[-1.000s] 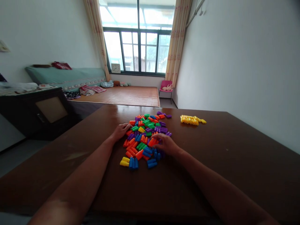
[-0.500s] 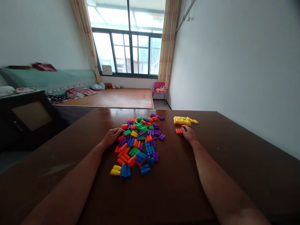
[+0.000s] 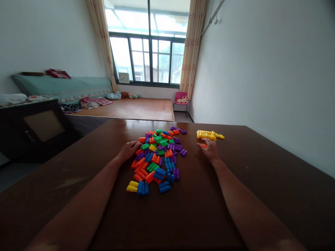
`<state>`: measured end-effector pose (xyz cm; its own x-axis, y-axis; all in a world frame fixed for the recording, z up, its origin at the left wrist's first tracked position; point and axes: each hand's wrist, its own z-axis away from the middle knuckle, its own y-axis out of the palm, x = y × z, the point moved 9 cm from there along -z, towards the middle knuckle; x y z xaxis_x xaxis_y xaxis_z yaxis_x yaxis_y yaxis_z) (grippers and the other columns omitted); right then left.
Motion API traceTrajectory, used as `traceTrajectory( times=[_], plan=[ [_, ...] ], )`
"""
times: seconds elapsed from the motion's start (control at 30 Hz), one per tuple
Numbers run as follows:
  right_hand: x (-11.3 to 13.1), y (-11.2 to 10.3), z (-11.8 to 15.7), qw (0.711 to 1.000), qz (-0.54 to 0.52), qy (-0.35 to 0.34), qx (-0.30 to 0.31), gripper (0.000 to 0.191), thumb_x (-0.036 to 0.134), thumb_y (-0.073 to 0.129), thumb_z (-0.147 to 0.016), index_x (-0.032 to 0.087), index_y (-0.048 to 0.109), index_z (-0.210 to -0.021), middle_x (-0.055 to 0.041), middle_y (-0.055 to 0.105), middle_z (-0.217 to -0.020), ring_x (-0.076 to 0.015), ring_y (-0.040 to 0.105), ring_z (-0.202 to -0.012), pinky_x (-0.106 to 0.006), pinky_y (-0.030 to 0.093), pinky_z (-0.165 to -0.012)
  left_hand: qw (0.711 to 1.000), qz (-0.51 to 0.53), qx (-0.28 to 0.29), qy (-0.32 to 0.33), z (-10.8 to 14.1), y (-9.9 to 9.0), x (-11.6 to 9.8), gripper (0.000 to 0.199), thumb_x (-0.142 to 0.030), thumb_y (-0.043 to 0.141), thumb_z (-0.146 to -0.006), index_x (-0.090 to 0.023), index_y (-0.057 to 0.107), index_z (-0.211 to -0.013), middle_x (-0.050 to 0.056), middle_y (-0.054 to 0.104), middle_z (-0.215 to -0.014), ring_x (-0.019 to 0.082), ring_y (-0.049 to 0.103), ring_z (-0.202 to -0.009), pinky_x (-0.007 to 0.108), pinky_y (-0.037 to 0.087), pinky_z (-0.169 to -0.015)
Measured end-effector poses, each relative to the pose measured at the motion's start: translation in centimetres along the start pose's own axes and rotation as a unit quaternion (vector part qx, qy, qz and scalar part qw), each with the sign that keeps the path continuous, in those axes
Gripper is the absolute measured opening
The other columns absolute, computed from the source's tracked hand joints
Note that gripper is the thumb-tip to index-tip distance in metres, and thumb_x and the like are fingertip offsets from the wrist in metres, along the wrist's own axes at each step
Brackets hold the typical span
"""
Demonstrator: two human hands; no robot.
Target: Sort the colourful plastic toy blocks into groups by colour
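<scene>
My left hand (image 3: pixel 129 150) rests on the table at the left edge of a loose pile of plastic building blocks, fingers stretched toward it and touching or nearly touching the orange pieces there. The pile mixes orange, green (image 3: pixel 163 142), purple (image 3: pixel 178 147), blue (image 3: pixel 142 188) and a few yellow pieces (image 3: pixel 153 147). To the right of the pile, my right hand (image 3: pixel 210 150) hovers low with thumb and fingers spread around orange blocks (image 3: pixel 203 145), which it partly hides. Just beyond that hand lies a bunched group of yellow blocks (image 3: pixel 206 135).
Everything lies on a dark brown table (image 3: pixel 193 216). Behind it are a low bed with a woven mat (image 3: pixel 146 107), a pink chair (image 3: pixel 180 97) holding a soft toy, and a window. A dark cabinet (image 3: pixel 39 129) stands at left, a white wall at right.
My right hand has spread its thumb and fingers over the orange blocks, which show less now. My left hand stays by the pile. The whole view has shifted slightly.
</scene>
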<state>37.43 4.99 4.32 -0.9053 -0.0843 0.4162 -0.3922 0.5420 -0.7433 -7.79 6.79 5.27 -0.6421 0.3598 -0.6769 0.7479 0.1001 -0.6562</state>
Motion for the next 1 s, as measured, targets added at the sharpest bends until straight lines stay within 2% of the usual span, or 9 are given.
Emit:
traceTrajectory(
  times=[0.07,0.2,0.27,0.33,0.5,0.63,0.7,0.8,1.0],
  plan=[
    [3.3,0.6,0.4,0.998,-0.036,-0.054,0.004,0.043,0.046,0.052,-0.086,0.017,0.063,-0.117,-0.0114,0.064,-0.118,-0.0271,0.054,-0.106,-0.040,0.042,-0.094,1.000,-0.003,0.000,0.000,-0.1,0.1,0.4,0.052,-0.058,0.042,-0.084,-0.017,0.074,-0.089,0.004,0.074,-0.087,0.021,0.065,-0.081,0.027,0.049,-0.073],
    [11.0,4.3,0.5,0.981,-0.090,-0.142,0.097,0.035,0.037,0.052,-0.087,0.019,0.063,-0.115,-0.0080,0.067,-0.112,-0.0229,0.056,-0.102,-0.035,0.044,-0.092,1.000,0.017,0.002,0.003,-0.2,0.4,1.1,0.050,-0.056,0.043,-0.084,-0.017,0.074,-0.090,0.004,0.074,-0.086,0.021,0.065,-0.080,0.026,0.049,-0.070],
    [13.8,6.1,-0.6,0.978,-0.072,-0.150,0.123,0.031,0.034,0.052,-0.087,0.021,0.063,-0.114,-0.0070,0.067,-0.111,-0.0225,0.056,-0.104,-0.034,0.043,-0.092,1.000,0.023,0.000,0.007,-0.2,0.5,1.3,0.050,-0.055,0.043,-0.084,-0.017,0.074,-0.090,0.004,0.074,-0.086,0.020,0.065,-0.080,0.026,0.049,-0.070],
    [15.2,7.8,-2.4,0.982,-0.026,-0.123,0.144,0.028,0.035,0.051,-0.088,0.022,0.064,-0.110,-0.0083,0.068,-0.108,-0.0238,0.056,-0.105,-0.035,0.044,-0.089,1.000,0.023,-0.002,0.008,-0.2,0.5,1.4,0.049,-0.054,0.042,-0.085,-0.016,0.074,-0.090,0.004,0.073,-0.085,0.020,0.065,-0.080,0.025,0.049,-0.070],
    [15.5,12.3,-5.7,0.971,0.064,-0.014,0.230,0.029,0.046,0.060,-0.082,0.021,0.065,-0.096,-0.0097,0.068,-0.097,-0.0256,0.061,-0.097,-0.036,0.045,-0.081,0.999,0.032,-0.003,0.002,-0.1,0.4,1.0,0.048,-0.052,0.043,-0.084,-0.016,0.074,-0.086,0.005,0.073,-0.085,0.020,0.064,-0.079,0.025,0.049,-0.070],
    [16.6,13.2,-6.2,0.977,-0.022,-0.042,0.208,0.028,0.033,0.071,-0.072,0.020,0.063,-0.095,-0.0060,0.067,-0.092,-0.0203,0.062,-0.088,-0.031,0.047,-0.078,0.999,0.041,-0.003,0.004,-0.1,0.4,0.8,0.048,-0.052,0.044,-0.083,-0.015,0.074,-0.085,0.005,0.073,-0.085,0.019,0.064,-0.076,0.025,0.049,-0.068],
    [16.9,12.4,-6.2,0.977,-0.096,-0.078,0.172,0.031,0.024,0.072,-0.066,0.020,0.062,-0.096,-0.0043,0.066,-0.094,-0.0180,0.061,-0.088,-0.029,0.048,-0.080,0.999,0.045,-0.006,0.003,-0.1,0.4,1.0,0.048,-0.053,0.045,-0.083,-0.015,0.074,-0.085,0.005,0.073,-0.084,0.019,0.064,-0.076,0.025,0.049,-0.069],
    [15.7,10.5,-5.8,0.968,-0.189,-0.092,0.134,0.032,0.017,0.069,-0.063,0.019,0.061,-0.094,-0.0036,0.065,-0.096,-0.0162,0.061,-0.087,-0.030,0.050,-0.081,0.999,0.044,-0.007,0.003,-0.2,0.5,1.3,0.050,-0.055,0.045,-0.083,-0.015,0.074,-0.086,0.004,0.073,-0.083,0.020,0.065,-0.077,0.025,0.049,-0.069],
    [11.3,5.8,-3.4,0.939,-0.316,-0.017,0.136,0.031,0.032,0.069,-0.066,0.019,0.057,-0.092,-0.0027,0.065,-0.089,-0.0154,0.063,-0.076,-0.031,0.054,-0.072,0.999,0.029,-0.016,0.002,-0.4,0.2,1.3,0.052,-0.058,0.045,-0.084,-0.015,0.073,-0.090,0.005,0.072,-0.085,0.021,0.065,-0.082,0.027,0.051,-0.072]
  ],
)
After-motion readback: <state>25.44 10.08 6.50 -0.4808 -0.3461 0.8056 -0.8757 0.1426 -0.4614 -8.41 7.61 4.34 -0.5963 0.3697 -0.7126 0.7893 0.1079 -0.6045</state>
